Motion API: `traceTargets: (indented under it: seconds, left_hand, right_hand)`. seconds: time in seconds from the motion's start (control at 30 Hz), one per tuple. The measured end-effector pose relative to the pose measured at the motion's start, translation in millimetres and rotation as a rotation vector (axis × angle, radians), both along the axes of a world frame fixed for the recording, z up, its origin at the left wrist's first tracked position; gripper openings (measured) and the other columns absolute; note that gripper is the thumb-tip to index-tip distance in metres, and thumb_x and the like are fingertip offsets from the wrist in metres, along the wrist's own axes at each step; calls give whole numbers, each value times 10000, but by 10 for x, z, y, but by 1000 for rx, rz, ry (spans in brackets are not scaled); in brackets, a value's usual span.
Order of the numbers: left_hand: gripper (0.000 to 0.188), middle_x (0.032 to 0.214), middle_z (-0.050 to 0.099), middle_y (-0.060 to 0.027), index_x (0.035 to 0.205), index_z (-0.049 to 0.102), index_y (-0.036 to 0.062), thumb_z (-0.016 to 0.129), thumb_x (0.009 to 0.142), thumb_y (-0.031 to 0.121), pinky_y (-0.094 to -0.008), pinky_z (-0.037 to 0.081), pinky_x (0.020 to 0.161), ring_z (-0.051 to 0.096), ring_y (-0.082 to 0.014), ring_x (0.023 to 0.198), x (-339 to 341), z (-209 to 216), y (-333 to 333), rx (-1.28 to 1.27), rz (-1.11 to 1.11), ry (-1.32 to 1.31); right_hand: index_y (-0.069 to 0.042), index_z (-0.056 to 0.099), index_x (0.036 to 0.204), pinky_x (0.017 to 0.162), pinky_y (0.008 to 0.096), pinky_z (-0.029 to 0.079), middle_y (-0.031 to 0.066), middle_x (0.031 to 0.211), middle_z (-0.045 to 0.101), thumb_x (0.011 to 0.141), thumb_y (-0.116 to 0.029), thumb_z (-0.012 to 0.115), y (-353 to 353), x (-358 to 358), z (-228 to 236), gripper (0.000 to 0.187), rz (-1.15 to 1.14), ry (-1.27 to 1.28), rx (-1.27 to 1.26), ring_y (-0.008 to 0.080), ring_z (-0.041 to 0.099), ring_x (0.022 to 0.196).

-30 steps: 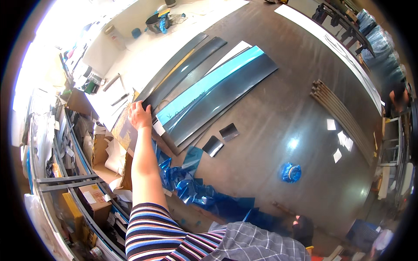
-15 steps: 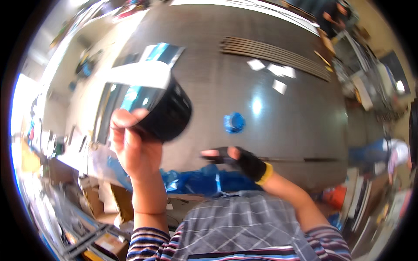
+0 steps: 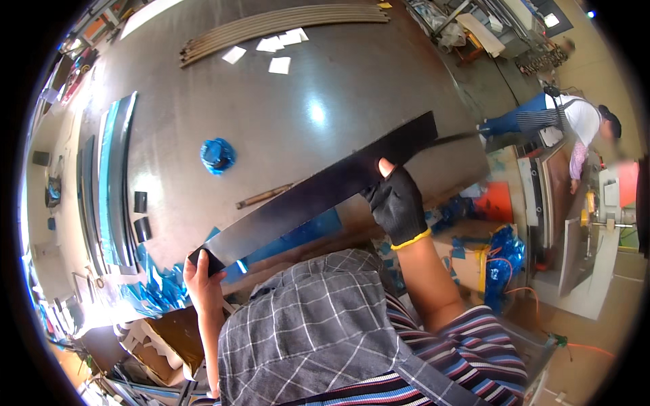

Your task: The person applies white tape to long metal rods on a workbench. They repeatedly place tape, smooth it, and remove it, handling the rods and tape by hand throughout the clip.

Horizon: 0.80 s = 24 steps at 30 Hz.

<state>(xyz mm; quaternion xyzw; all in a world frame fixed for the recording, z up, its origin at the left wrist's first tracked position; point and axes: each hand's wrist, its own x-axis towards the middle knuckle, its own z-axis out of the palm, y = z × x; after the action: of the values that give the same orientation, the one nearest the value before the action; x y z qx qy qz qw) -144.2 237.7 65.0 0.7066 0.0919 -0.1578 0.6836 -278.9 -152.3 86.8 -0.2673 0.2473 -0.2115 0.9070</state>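
Observation:
A long dark flat strip (image 3: 305, 196) lies slantwise across in front of me, from lower left to upper right. At its near left end my left hand (image 3: 204, 279) is closed on the edge, thumb and fingers pinching it. My right hand (image 3: 398, 206), in a black glove with a yellow cuff and a bare thumb tip, grips the strip's lower edge nearer the far right end. Under the strip, a thin brown rod-like piece (image 3: 261, 197) shows in part on the grey tabletop (image 3: 271, 128). A crumpled blue film ball (image 3: 217, 156) sits beyond it.
Long strips with blue film (image 3: 112, 176) lie at the left, beside two small black pieces (image 3: 140, 201). Brown bars (image 3: 284, 28) and white paper pieces (image 3: 279, 65) are at the back. Blue film scraps (image 3: 156, 291) hang by the near edge. Another person (image 3: 575, 118) stands at right.
The strip has gone from raised in my left hand to lying slantwise in both hands. My right hand, free before, has closed on it. The view has swung to the right.

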Motion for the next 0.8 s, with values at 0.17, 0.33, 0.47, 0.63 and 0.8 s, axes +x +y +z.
traceTargets:
  seconds: [0.17,0.33,0.47,0.63,0.8]
  left_hand:
    - [312,934,646,-45,1091,617,-3,714,940,251,-278,517,629,610,-133,809,4,-693,113,478,-213,-175]
    - [540,1192,613,-145,1277,566,46,817,814,164,-437,456,929,563,-319,1047,-258,-675,-284,932,75,-791]
    - [486,1150,659,-124,1221,629,88,743,751,44,-455,466,933,599,-347,1069,-728,-160,-1764,732,-620,-853]
    - [514,1348,566,-146,1313,578,33,684,813,77,-460,424,1020,535,-322,1210,-1230,-402,-3176,481,-964,-919]
    - [554,1456,472,-97,1332,566,46,718,815,174,-438,368,1076,446,-280,1315,-1581,-621,-3562,672,-996,-938]
  right_hand:
    - [-56,654,1104,859,394,533,93,1093,695,943,-232,653,-269,-555,-370,239,376,800,-530,235,662,955]
    - [-66,663,1087,888,401,530,151,1093,679,855,-192,754,-919,-1237,-417,279,450,1151,-1657,303,652,1010]
    - [-86,670,1035,912,408,518,141,1083,649,820,-146,776,-1139,-1105,-370,247,601,949,-1922,323,614,1036]
    - [-86,650,968,810,448,496,137,952,628,792,-126,709,-1257,-1134,-450,190,705,809,-1882,355,606,918]
    - [-96,687,939,769,425,532,129,875,654,868,-147,612,-1455,-1258,-621,115,430,639,-1858,362,643,835]
